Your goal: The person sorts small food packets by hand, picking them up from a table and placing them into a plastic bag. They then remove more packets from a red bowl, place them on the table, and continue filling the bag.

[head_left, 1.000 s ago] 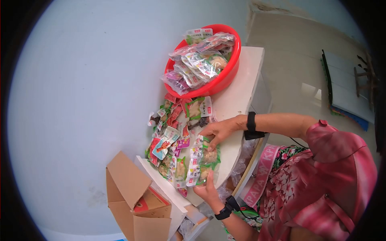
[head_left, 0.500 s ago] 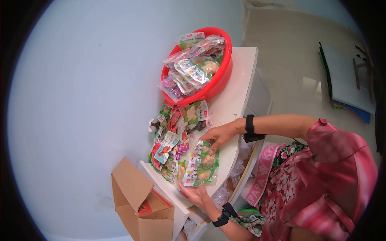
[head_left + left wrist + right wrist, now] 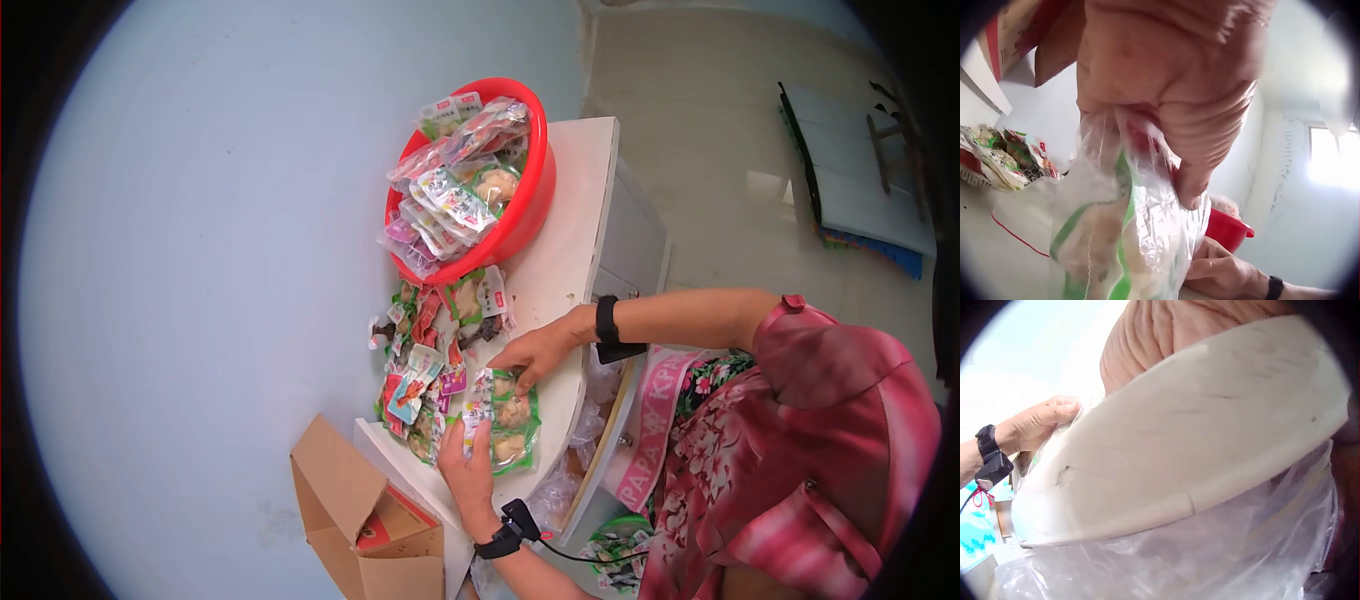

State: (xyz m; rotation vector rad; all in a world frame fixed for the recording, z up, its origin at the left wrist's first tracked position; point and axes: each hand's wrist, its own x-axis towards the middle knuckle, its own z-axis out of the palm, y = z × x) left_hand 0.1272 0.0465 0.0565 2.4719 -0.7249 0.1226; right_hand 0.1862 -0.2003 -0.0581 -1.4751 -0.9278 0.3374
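Clear food packets with green edges and pale pieces inside (image 3: 513, 412) lie at the tabletop's near part, between both hands. The left hand (image 3: 468, 475) holds their lower label side; in the left wrist view its thumb and fingers (image 3: 1192, 181) pinch the crinkled plastic (image 3: 1147, 244). At the upper end the right hand (image 3: 545, 348) grips the packets, thumb on top. The right wrist view shows only part of the right hand (image 3: 1160, 340) behind the white table edge (image 3: 1191, 444), with the left hand (image 3: 1038, 422) beyond. Beside the packets lies a mixed pile of small packets (image 3: 410, 385).
A red basin (image 3: 533, 215) heaped with packets stands at the table's far end. An open cardboard box (image 3: 345, 480) is by the lower left corner. Plastic bags (image 3: 553, 495) fill an open drawer below the table edge. The wall runs along the left.
The left hand let go of the packets' lower end, opened beside them, and now holds their label side. The right hand stays at the upper end. The head view has shifted slightly.
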